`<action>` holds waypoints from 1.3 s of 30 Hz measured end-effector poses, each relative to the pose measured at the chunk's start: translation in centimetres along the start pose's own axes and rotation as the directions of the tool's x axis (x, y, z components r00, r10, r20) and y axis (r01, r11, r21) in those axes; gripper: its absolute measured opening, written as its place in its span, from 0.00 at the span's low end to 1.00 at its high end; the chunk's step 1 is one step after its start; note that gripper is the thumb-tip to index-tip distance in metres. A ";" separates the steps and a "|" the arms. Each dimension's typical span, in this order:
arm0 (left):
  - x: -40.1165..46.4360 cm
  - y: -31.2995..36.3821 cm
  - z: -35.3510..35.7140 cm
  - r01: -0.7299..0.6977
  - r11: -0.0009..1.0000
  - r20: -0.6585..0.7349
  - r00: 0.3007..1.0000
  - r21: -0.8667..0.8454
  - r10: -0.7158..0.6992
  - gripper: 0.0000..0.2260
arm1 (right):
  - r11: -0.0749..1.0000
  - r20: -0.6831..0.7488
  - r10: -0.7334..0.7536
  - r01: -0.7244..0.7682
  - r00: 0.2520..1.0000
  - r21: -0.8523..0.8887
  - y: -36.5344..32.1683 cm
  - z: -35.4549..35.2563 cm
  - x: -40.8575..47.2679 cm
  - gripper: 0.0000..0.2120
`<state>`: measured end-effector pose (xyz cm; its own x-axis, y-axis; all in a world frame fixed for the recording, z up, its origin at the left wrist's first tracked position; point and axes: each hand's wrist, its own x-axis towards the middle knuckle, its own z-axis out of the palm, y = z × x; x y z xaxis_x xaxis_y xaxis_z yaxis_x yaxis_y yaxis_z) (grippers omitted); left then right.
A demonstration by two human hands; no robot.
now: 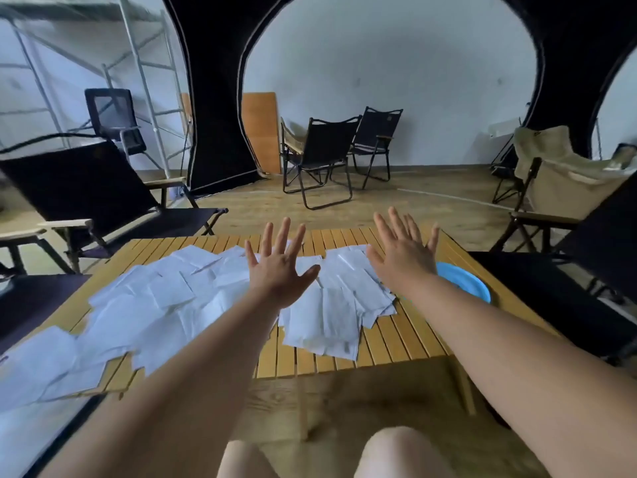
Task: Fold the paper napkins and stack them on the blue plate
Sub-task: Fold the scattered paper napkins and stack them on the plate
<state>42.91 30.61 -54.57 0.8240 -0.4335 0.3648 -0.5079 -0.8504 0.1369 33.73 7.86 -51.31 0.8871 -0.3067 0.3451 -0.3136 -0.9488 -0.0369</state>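
Observation:
Several white paper napkins lie scattered and overlapping across a low slatted wooden table, spreading from its left edge to past the middle. A blue plate sits at the table's right side, partly hidden behind my right forearm. My left hand is raised above the napkins with fingers spread wide, holding nothing. My right hand is raised beside it, fingers straight, also holding nothing, just left of the plate.
Dark folding chairs stand close on the left and right of the table, with more chairs farther back. My knees show below the table's near edge. Wooden floor surrounds the table.

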 end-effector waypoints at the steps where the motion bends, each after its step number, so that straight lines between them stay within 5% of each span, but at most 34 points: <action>1: -0.7 -0.1 -0.3 -0.002 1.000 -0.005 1.000 -0.001 0.002 0.37 | 1.000 0.009 -0.007 0.007 1.000 -0.006 -0.3 0.0 -0.8 0.32; 13: -5.7 -3.6 2.0 0.029 0.999 0.047 0.998 0.028 -0.030 0.37 | 0.996 0.135 -0.092 0.090 0.987 0.021 -3.1 5.0 -4.5 0.33; 20: -5.3 -4.5 6.5 0.122 0.987 0.070 0.991 -0.104 -0.115 0.38 | 0.993 0.210 -0.115 0.110 0.971 0.038 -3.9 8.7 -4.0 0.33; 31: -5.2 -4.9 10.5 -0.008 1.000 0.243 0.970 -0.018 0.013 0.52 | 0.983 0.259 -0.173 0.150 0.950 0.104 -4.2 13.0 -3.4 0.39; 39: -7.0 -6.0 13.0 0.023 0.997 0.221 0.975 -0.080 -0.005 0.45 | 0.976 0.242 -0.182 0.145 0.953 0.160 -4.5 15.1 -4.3 0.44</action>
<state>43.47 34.87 -69.94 0.8614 -0.4848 0.1513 -0.5075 -0.8335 0.2185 36.49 12.30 -66.79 0.9845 -0.1383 0.1082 -0.1232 -0.9830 -0.1360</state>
